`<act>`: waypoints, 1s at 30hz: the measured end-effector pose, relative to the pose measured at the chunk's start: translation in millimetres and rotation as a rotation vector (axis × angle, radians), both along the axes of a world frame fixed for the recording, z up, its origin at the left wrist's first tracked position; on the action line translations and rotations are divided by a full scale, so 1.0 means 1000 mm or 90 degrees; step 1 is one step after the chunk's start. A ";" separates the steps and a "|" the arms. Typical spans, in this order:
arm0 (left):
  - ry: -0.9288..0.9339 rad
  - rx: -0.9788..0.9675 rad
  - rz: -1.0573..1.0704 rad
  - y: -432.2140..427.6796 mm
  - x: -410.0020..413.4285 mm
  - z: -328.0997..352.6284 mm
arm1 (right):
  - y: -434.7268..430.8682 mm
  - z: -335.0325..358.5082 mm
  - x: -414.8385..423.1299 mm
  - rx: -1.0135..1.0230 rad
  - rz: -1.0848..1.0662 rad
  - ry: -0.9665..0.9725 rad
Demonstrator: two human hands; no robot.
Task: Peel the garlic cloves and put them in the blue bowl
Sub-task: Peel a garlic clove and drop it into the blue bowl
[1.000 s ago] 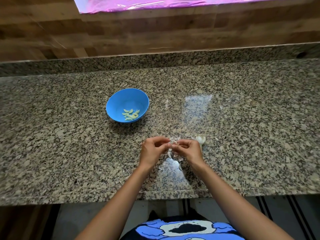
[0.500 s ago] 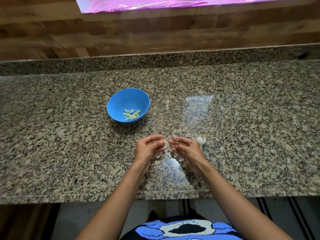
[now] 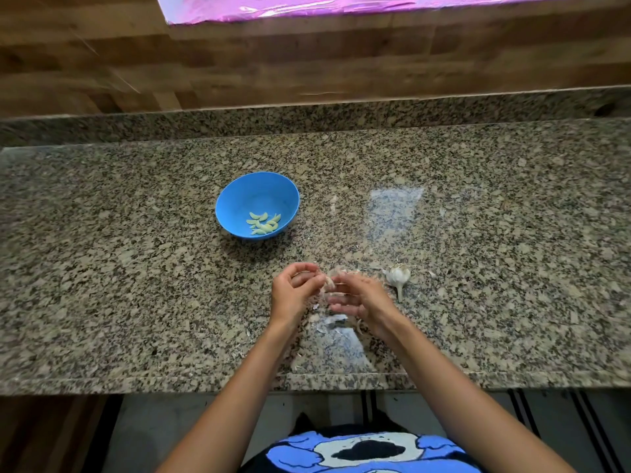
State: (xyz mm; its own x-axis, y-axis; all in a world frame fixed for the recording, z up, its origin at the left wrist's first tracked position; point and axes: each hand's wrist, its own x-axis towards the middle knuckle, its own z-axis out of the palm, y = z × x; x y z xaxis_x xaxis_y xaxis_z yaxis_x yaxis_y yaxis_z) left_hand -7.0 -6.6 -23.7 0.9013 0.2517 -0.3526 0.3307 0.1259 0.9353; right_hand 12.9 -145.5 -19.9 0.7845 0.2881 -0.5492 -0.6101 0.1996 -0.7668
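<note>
clove: small, pale, papery skin half on; between both hands' fingertips at counter centre-front; blurred, outline hard to make out
left hand: fingers curled, pinching the clove from its 9 o'clock side
right hand: motion-blurred; fingertips at the clove's 3 o'clock side, can't tell if they grip it or only tug the skin
peels: thin whitish flakes on counter under the hands, partly hidden by right hand
garlic head: white, bulbous, stem pointing to 6 o'clock; just beside right hand at 2 o'clock
blue bowl: round, smooth plastic; 11 o'clock of hands, apart
peeled cloves: yellowish crescents piled in the bowl
counter: speckled granite, glossy
wall: wood planks; pink sheet cut off at top
</note>
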 end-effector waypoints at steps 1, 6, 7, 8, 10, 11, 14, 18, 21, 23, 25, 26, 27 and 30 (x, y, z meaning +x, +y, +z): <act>-0.024 0.050 -0.014 0.000 0.000 0.000 | 0.001 0.001 0.001 0.004 0.016 0.019; -0.106 0.199 -0.001 0.000 -0.002 0.001 | 0.001 0.005 0.003 0.058 -0.092 0.158; -0.108 0.191 0.028 0.003 -0.001 0.003 | -0.001 0.005 0.003 0.068 -0.119 0.182; -0.104 0.177 0.048 0.007 0.001 0.003 | -0.003 0.004 0.003 0.080 -0.137 0.199; -0.085 0.158 0.047 0.017 0.004 0.002 | -0.006 0.004 0.002 0.096 -0.143 0.205; -0.072 0.173 0.040 0.023 0.006 -0.001 | -0.006 0.004 0.002 0.101 -0.139 0.201; -0.036 0.264 0.053 0.040 0.007 -0.008 | -0.004 0.003 -0.001 0.080 -0.107 0.148; 0.023 0.447 0.073 0.058 0.003 -0.018 | -0.012 -0.006 -0.007 -0.129 -0.050 -0.047; 0.007 0.512 0.012 0.052 0.002 -0.020 | -0.020 -0.013 -0.010 -0.253 -0.053 -0.131; -0.016 0.519 -0.006 0.043 0.003 -0.019 | -0.023 -0.015 -0.011 -0.305 -0.056 -0.161; -0.018 0.505 0.027 0.038 0.006 -0.017 | -0.025 -0.016 -0.011 -0.332 -0.061 -0.171; -0.017 0.503 0.040 0.037 0.007 -0.017 | -0.026 -0.017 -0.011 -0.334 -0.067 -0.168; -0.022 0.507 0.032 0.034 0.007 -0.017 | -0.027 -0.017 -0.011 -0.332 -0.075 -0.164; -0.058 0.500 -0.105 0.015 0.001 -0.017 | -0.030 -0.020 -0.012 -0.367 -0.070 -0.177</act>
